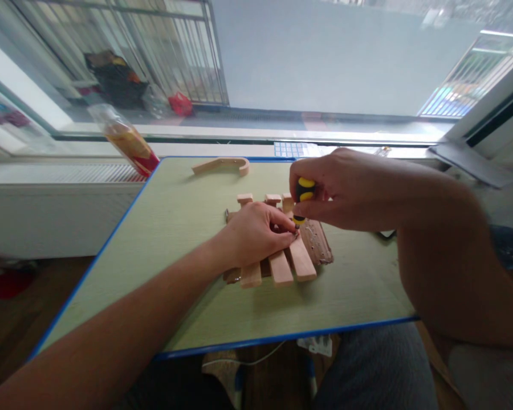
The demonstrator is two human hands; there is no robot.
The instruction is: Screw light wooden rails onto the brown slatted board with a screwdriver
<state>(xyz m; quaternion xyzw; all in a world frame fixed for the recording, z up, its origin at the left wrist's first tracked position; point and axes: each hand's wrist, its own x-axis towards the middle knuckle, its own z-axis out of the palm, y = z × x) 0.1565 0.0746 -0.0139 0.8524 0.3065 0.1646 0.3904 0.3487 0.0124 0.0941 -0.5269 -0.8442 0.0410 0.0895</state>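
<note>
My right hand point(325, 188) is wrapped round a yellow and black screwdriver point(305, 189), which points down at one of the wooden slats point(301, 259). My left hand point(260, 233) rests on the slats, with thumb and forefinger pinched close to the screwdriver's tip. Whatever sits between those fingertips is too small to make out. Several pale slats lie side by side, and part of them is hidden under the left hand. Beneath them is a piece of brown cardboard point(318, 242) with small bits scattered on its right part.
A hook-shaped wooden piece point(222, 164) lies at the far edge of the green table point(154, 228), which has a blue rim. Left of it, a bottle point(130, 145) with a red label stands by the window. A dark flat object point(387, 234) is partly hidden under my right forearm.
</note>
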